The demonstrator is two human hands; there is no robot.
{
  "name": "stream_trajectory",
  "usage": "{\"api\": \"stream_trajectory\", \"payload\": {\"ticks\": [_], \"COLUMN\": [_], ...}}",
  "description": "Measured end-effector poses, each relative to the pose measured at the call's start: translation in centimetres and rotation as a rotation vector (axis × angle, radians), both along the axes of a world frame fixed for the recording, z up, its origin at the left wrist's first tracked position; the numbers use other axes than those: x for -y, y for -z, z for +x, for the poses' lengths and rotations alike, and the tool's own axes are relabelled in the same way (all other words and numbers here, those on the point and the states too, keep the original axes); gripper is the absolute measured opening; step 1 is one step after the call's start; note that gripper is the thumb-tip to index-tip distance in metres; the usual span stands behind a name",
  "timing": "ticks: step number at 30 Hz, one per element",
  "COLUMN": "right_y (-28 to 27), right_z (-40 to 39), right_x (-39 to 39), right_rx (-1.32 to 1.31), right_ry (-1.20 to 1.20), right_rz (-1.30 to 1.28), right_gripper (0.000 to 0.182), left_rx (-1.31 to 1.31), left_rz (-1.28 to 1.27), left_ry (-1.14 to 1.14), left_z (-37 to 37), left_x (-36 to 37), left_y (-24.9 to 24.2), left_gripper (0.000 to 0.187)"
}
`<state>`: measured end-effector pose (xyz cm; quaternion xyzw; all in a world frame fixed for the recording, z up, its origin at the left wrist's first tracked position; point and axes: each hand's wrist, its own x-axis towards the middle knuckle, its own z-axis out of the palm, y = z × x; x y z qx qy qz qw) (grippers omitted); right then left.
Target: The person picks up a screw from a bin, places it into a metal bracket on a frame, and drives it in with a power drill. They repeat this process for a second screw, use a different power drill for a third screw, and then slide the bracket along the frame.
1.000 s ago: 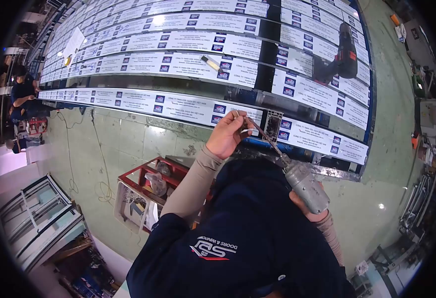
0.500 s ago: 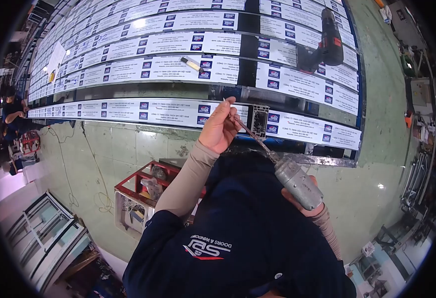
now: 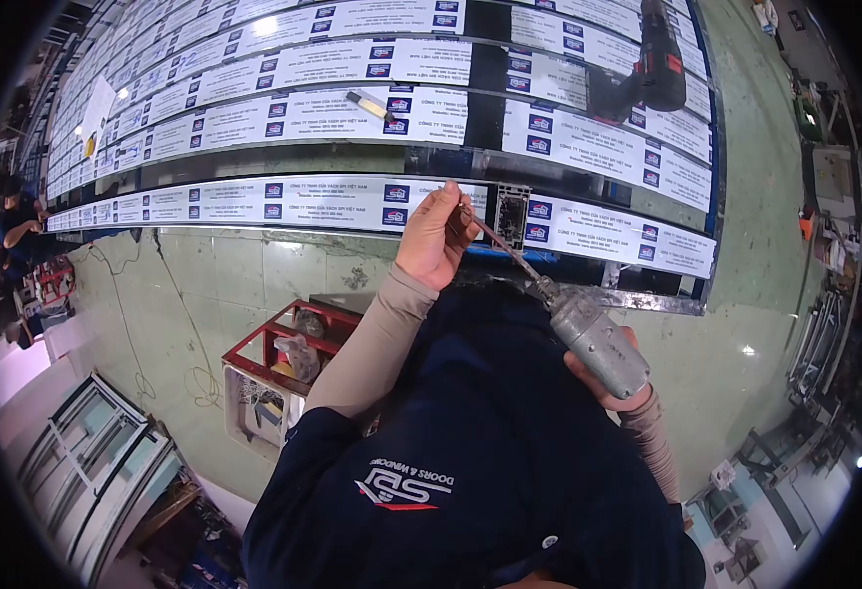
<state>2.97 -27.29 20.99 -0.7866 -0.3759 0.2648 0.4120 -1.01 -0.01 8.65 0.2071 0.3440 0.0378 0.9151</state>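
A grey metal cylindrical power tool (image 3: 600, 344) with a long thin brownish shaft (image 3: 510, 250) points up and left in front of my chest. My right hand (image 3: 598, 381) is closed around its body from below, with most fingers hidden behind it. At the shaft's tip, the fingers of my left hand (image 3: 436, 239) are pinched together; whatever small thing they hold cannot be made out. Just beyond lies a long profile covered in printed white film (image 3: 333, 206), with a dark slotted block (image 3: 512, 216) set across it, right of my left hand.
More film-covered profiles (image 3: 343, 113) lie in rows on the rack, carrying a black-and-red cordless drill (image 3: 659, 79) and a small brush-like item (image 3: 367, 104). A red-framed cart (image 3: 254, 365) stands on the floor at left. Another person (image 3: 21, 221) is at the profile's far end.
The rack and profiles sit slightly higher and further left in view. The tool has shifted slightly down and right, while my left hand stays at the shaft's tip.
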Motion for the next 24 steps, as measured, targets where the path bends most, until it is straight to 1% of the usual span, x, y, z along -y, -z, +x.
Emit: {"api": "stream_trajectory", "payload": {"ticks": [2, 4, 6, 8, 9, 11, 13, 15, 16, 17, 18, 20, 22, 24], "right_y": [-0.2, -0.2, -0.3, 0.1, -0.1, -1.1, -3.3, -5.4, -6.6, -8.0, -9.2, -10.6, -10.8, -10.6], "right_z": [0.1, 0.4, 0.1, 0.1, 0.2, 0.1, 0.0, 0.0, 0.2, 0.5, 0.7, 1.4, 1.9, 2.6], "right_x": [0.2, 0.3, 0.9, 1.2, 1.5, 2.1, 3.1, 4.5, 4.0, 3.2, 2.4, 0.7, -0.7, -1.9], "right_rx": [0.047, 0.028, -0.006, -0.178, -0.181, -0.097, -0.150, -0.322, -0.320, -0.381, -0.445, -0.450, -0.458, -0.373], "right_ry": [-0.002, 0.012, 0.033, 0.080, 0.095, 0.099, 0.160, 0.212, 0.216, 0.247, 0.281, 0.274, 0.265, 0.159], "right_rz": [0.015, -0.001, -0.029, -0.012, -0.022, -0.135, -0.201, -0.347, -0.371, -0.412, -0.456, -0.532, -0.602, -0.650], "right_gripper": [0.028, 0.028, 0.028, 0.028, 0.028, 0.027, 0.026, 0.027, 0.027, 0.026, 0.026, 0.026, 0.025, 0.026], "left_rx": [-0.014, -0.017, -0.102, -0.107, -0.110, -0.087, -0.059, 0.019, -0.001, -0.019, -0.101, -0.088, -0.080, -0.045], "left_rz": [0.013, 0.029, 0.080, 0.088, 0.101, 0.084, -0.118, -0.237, -0.309, -0.379, -0.394, -0.473, -0.587, -0.613], "left_ry": [0.013, 0.028, 0.054, 0.085, 0.107, 0.150, 0.190, 0.245, 0.257, 0.268, 0.321, 0.351, 0.365, 0.368], "left_z": [0.2, 1.0, 1.1, 1.3, 1.4, 1.5, 1.4, 1.2, 1.0, 0.8, 0.7, 0.0, -0.3, -0.5], "left_x": [0.3, 0.4, 0.8, 1.2, 1.3, 2.6, 4.7, 6.6, 7.6, 8.3, 8.4, 8.6, 8.4, 7.8], "left_y": [-0.2, -0.7, -1.2, -0.8, -0.6, -0.1, -0.3, -0.2, -0.1, 0.0, -0.8, -0.1, 0.3, 0.7], "left_gripper": [0.023, 0.025, 0.025, 0.025, 0.025, 0.028, 0.030, 0.032, 0.032, 0.032, 0.031, 0.030, 0.028, 0.028]}}
